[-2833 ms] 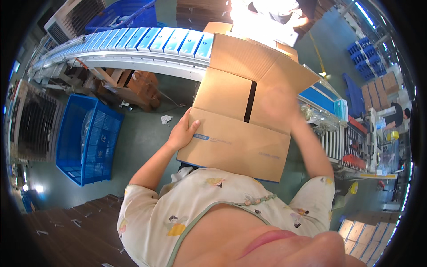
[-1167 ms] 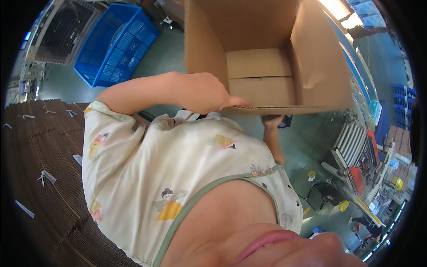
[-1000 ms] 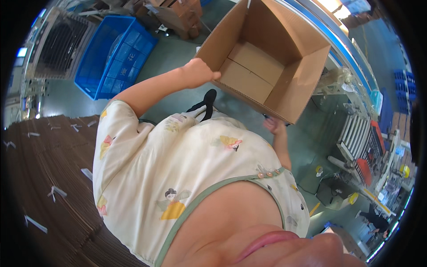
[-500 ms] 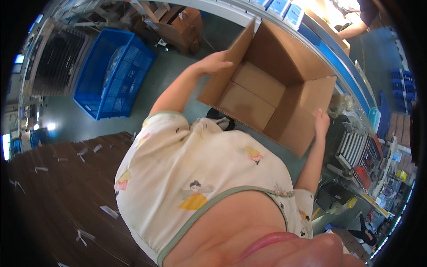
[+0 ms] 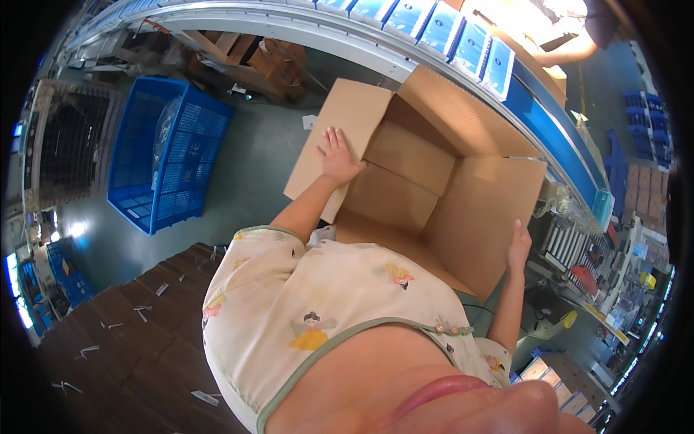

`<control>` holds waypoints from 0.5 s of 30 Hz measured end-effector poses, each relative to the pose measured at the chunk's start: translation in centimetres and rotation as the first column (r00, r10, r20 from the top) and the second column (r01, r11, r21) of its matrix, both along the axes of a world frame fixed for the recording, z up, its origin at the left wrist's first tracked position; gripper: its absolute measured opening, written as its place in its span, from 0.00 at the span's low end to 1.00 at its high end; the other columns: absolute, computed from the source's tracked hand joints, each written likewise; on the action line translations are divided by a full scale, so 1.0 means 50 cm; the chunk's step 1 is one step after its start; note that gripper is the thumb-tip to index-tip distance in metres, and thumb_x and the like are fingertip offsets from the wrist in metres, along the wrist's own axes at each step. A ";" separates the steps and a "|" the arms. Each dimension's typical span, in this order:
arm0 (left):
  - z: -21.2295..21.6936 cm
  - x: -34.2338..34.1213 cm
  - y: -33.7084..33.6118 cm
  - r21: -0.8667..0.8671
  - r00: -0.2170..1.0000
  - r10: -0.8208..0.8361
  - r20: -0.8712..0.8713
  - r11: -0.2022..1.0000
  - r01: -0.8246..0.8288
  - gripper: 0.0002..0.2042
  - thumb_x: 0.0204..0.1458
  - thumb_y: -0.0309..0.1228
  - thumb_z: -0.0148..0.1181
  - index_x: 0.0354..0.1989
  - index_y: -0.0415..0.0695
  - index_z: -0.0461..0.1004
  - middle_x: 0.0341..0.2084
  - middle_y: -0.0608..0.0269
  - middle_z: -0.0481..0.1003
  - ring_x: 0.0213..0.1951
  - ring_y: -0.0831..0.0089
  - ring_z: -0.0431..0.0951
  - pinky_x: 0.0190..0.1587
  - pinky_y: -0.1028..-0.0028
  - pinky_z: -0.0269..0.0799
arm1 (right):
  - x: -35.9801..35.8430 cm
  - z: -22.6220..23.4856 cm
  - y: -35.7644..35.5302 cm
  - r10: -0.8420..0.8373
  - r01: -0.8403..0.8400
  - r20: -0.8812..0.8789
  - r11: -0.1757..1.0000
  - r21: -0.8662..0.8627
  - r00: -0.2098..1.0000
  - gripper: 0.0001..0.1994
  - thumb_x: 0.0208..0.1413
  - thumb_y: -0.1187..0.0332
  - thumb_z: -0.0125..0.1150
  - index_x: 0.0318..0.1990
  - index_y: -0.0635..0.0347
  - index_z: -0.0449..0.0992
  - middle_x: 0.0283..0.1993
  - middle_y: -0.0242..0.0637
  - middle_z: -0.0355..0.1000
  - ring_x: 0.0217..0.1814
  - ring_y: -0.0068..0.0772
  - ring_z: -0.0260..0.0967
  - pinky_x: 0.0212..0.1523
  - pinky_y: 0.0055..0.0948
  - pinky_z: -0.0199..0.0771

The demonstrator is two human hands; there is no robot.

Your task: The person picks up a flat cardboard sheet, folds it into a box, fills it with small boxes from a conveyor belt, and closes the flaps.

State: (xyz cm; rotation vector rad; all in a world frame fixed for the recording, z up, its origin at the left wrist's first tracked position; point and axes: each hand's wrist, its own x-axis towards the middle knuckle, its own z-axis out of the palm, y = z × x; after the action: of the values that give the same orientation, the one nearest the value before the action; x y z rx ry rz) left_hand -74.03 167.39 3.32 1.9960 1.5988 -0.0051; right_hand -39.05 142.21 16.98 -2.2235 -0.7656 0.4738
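Observation:
A large cardboard box (image 5: 394, 195) stands in front of my body with its top flaps spread and its inside bare. Flat on its left flap lies my left hand (image 5: 337, 157), open with the fingers spread. My right hand (image 5: 517, 247) is at the edge of the box's right side, the fingers pointing up along it and closed on the cardboard. Part of those fingers is hard to make out. The near side of the box is partly hidden by my shirt.
A conveyor with a row of blue-and-white packages (image 5: 441, 32) runs past the box's far side. On the left stands a blue plastic crate (image 5: 173, 152). Brown sheeting (image 5: 137, 347) with scattered strips lies at lower left. Another person's arm (image 5: 564, 52) shows at the upper right.
The box has turned and come lower and nearer to me. My left hand has shifted from the left flap's outer edge to lie flat on it; my right hand has moved down with the box.

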 end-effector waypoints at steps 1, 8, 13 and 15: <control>-0.033 -0.013 0.004 -0.068 0.997 0.011 0.074 0.998 -0.006 0.50 0.34 0.49 0.58 0.61 0.33 0.38 0.62 0.42 0.39 0.64 0.53 0.33 0.61 0.51 0.32 | 0.020 -0.002 -0.020 -0.050 0.057 -0.197 0.998 0.028 0.979 0.23 0.57 0.55 0.45 0.41 0.71 0.70 0.40 0.43 0.71 0.42 0.31 0.68 0.43 0.31 0.65; -0.054 -0.020 0.056 -0.311 0.936 0.065 0.346 0.949 0.049 0.46 0.33 0.42 0.55 0.61 0.34 0.41 0.60 0.44 0.47 0.63 0.59 0.46 0.62 0.71 0.44 | 0.173 -0.182 -0.148 0.031 0.117 0.366 0.918 -0.378 0.930 0.26 0.56 0.51 0.41 0.46 0.71 0.65 0.38 0.60 0.69 0.41 0.57 0.67 0.41 0.42 0.67; -0.009 0.021 0.068 -0.017 0.988 -0.150 -0.031 0.989 0.150 0.34 0.41 0.42 0.55 0.56 0.39 0.52 0.40 0.44 0.70 0.39 0.48 0.72 0.41 0.59 0.68 | 0.178 -0.227 -0.146 -0.044 0.224 0.321 0.805 -0.549 0.946 0.28 0.55 0.48 0.38 0.49 0.67 0.61 0.34 0.59 0.70 0.38 0.59 0.67 0.39 0.46 0.66; 0.014 0.022 0.061 -0.077 0.991 -0.132 -0.021 0.989 0.130 0.36 0.43 0.43 0.55 0.59 0.41 0.48 0.37 0.43 0.72 0.38 0.48 0.72 0.40 0.59 0.69 | 0.175 -0.198 -0.108 -0.052 0.223 0.308 0.801 -0.555 0.950 0.25 0.55 0.50 0.39 0.46 0.67 0.61 0.31 0.59 0.69 0.35 0.60 0.67 0.36 0.49 0.67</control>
State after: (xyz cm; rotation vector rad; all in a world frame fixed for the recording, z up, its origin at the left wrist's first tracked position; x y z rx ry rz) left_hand -72.93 170.45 4.02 2.0458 1.4585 -0.1407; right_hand -30.28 136.82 7.06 -2.9567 -0.6411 0.3554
